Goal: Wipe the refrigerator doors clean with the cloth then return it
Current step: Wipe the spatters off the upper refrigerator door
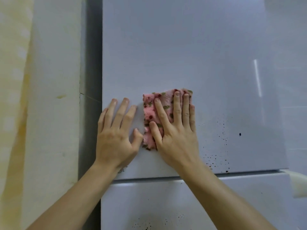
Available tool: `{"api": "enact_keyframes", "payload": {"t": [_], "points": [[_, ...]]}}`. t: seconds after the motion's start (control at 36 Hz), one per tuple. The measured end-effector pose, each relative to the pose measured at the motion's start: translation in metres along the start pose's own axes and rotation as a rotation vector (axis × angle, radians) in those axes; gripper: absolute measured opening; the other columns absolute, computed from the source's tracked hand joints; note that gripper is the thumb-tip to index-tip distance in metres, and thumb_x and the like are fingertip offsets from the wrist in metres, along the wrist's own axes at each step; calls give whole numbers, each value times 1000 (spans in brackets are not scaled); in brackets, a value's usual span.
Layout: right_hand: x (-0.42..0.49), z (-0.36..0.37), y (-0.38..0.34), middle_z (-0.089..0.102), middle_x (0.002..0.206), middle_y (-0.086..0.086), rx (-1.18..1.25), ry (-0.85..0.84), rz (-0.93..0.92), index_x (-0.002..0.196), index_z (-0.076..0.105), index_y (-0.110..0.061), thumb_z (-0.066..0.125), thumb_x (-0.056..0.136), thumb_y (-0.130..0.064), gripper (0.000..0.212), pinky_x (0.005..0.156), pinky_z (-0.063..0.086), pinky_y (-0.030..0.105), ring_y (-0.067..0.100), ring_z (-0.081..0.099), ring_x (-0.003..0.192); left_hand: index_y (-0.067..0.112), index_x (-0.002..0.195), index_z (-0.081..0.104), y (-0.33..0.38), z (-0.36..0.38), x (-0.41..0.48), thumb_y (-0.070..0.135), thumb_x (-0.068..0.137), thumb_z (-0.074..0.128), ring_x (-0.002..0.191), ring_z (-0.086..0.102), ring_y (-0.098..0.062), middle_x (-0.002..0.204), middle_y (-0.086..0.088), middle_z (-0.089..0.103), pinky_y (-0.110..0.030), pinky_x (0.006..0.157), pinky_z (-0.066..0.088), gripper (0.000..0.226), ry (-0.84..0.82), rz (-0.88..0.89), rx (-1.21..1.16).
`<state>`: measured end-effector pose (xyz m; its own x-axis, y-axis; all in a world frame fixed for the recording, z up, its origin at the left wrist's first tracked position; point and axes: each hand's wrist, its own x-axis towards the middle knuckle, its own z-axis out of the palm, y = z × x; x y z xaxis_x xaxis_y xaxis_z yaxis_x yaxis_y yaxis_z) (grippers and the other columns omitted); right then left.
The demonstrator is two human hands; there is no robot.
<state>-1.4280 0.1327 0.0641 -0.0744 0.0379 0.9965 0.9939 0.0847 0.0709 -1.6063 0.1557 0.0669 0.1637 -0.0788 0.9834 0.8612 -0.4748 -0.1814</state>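
Observation:
The white upper refrigerator door (191, 55) fills the view. A folded pink cloth with a flower print (149, 112) lies flat against its lower part. My right hand (174, 128) presses the cloth to the door with straight, spread fingers. Just to the left of the cloth, my left hand (116, 130) rests flat on the bare door, its thumb touching the cloth's edge. Dark specks (217, 146) dot the door to the right of my right hand. The lower door (232, 205) begins below a seam and carries more dark specks near the bottom edge.
A cream wall (41, 97) with yellowish stains stands to the left, with a dark gap (91, 80) between it and the refrigerator. A pale handle-like part (299, 185) shows at the right edge by the door seam.

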Motion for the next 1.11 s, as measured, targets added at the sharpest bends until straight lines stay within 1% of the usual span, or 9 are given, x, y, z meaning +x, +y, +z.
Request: {"api": "enact_keyframes", "payload": {"t": [0.19, 0.36, 0.47, 0.56, 0.64, 0.81, 0.92, 1.0, 1.11], "points": [[-71, -4, 16, 8, 175, 15, -51, -44, -88, 167, 17, -9, 25, 112, -39, 63, 129, 16, 54, 36, 8, 162, 9, 145, 59, 6, -3, 4, 31, 95, 49, 153, 36, -38, 159, -12, 49, -56, 124, 29, 56, 33, -20, 11], [-68, -11, 28, 11, 175, 14, -25, -39, -65, 164, 21, -3, 36, 107, -41, 70, 131, 11, 49, 32, 9, 162, 6, 145, 56, 14, 1, 5, 24, 92, 51, 156, 31, -35, 164, -12, 42, -52, 129, 20, 56, 40, -16, -21], [-18, -14, 36, 5, 175, 17, 61, -47, 37, 164, 26, -8, 43, 101, -51, 78, 132, 2, 50, 33, -3, 162, 2, 138, 55, 17, -1, 14, 25, 90, 49, 153, 35, -35, 160, -16, 46, -50, 129, 22, 53, 0, -17, -56], [15, -17, 39, 0, 174, 18, 20, -74, 43, 166, 25, -22, 38, 100, -59, 77, 132, -5, 48, 34, -9, 162, 3, 129, 59, 20, -2, 25, 25, 91, 49, 146, 43, -38, 151, -19, 53, -53, 126, 27, 45, 3, -28, -45], [21, -18, 40, -1, 174, 19, -14, -83, 43, 167, 19, -28, 33, 102, -57, 72, 132, -3, 49, 35, -8, 162, 4, 129, 60, 32, 2, 30, 25, 93, 48, 147, 42, -39, 152, -20, 51, -54, 126, 26, 43, 4, -11, -57], [-24, -18, 50, 10, 172, 21, -40, -11, -33, 164, 20, -4, 31, 110, -36, 64, 130, 15, 55, 40, 6, 161, 4, 143, 54, 54, 16, 26, 28, 95, 44, 156, 28, -38, 162, -18, 41, -52, 131, 16, 54, -14, -60, -90], [-80, -19, 64, 14, 172, 22, -19, -11, -61, 162, 26, 2, 30, 109, -33, 64, 127, 19, 57, 43, 13, 160, 4, 143, 54, 55, 19, 25, 28, 97, 43, 155, 30, -40, 162, -19, 42, -51, 131, 15, 54, 14, -61, -60], [-100, -20, 76, 18, 172, 21, 10, 1, -100, 161, 29, 3, 35, 107, -33, 64, 126, 19, 57, 42, 15, 159, 3, 143, 54, 56, 20, 24, 27, 97, 43, 154, 31, -40, 161, -20, 43, -50, 130, 14, 53, 23, -55, -50], [-84, -21, 75, 15, 173, 19, 45, -10, 0, 162, 32, -4, 43, 103, -38, 69, 129, 12, 54, 39, 11, 161, 1, 143, 54, 58, 21, 23, 26, 97, 42, 153, 31, -42, 161, -20, 43, -54, 130, 16, 54, 31, -57, -33]]}}
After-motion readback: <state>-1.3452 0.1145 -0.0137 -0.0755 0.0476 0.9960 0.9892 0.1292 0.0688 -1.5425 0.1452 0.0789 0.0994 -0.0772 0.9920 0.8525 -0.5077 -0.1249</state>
